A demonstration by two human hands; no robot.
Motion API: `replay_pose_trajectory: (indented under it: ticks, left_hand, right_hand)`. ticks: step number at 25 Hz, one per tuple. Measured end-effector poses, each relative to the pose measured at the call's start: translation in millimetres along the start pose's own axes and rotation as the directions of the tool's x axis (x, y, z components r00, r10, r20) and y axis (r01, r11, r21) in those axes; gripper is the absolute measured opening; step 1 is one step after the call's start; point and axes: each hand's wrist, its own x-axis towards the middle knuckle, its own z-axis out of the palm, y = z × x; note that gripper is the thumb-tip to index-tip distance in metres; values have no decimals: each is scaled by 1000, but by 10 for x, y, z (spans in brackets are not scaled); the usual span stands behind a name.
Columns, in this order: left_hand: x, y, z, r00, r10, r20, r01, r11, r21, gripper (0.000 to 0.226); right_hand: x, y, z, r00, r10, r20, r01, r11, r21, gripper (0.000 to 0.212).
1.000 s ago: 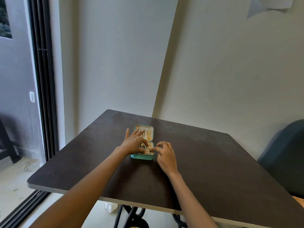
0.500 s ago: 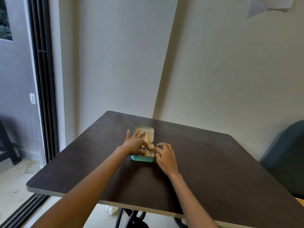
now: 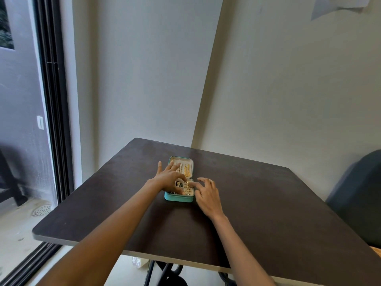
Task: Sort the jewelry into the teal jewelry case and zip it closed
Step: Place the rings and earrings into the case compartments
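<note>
Fingers (image 3: 192, 184) of right hand (image 3: 207, 196) reach in from right, index tip touching gold pieces in near tray; whether it pinches anything, cannot tell. Left hand (image 3: 168, 178) spread flat, fingers straight, over case's left side, likely steadying it. Teal jewelry case (image 3: 179, 198) lies open at frame centre on dark table (image 3: 268, 213), lid laid back away from person. Gold chain (image 3: 187, 170) sits in lid half. Zip not yet done; sorting looks nearly complete.
</note>
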Motion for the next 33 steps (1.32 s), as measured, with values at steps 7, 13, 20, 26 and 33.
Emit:
replay_pose_trajectory:
  ticks: [7, 13, 20, 26, 33]
  left_hand:
    - [70, 16, -62, 996, -6, 89, 5, 1000, 10, 57]
    - [97, 15, -75, 992, -14, 122, 14, 1000, -3, 59]
    - [133, -10, -44, 990, -18, 138, 23, 999, -32, 60]
    - [128, -73, 2, 996, 11, 91, 10, 973, -232, 57]
    - [211, -368, 281, 705, -571, -421, -29, 570, -821, 41]
  right_hand:
    - [41, 11, 17, 996, -12, 84, 8, 999, 42, 41]
    - [107, 56, 30, 995, 55, 83, -65, 990, 126, 39]
    - [189, 47, 45, 982, 63, 176, -83, 991, 107, 40]
    - [196, 99, 62, 987, 142, 82, -161, 925, 345, 37]
    - [339, 101, 96, 954, 220, 204, -280, 899, 337, 50]
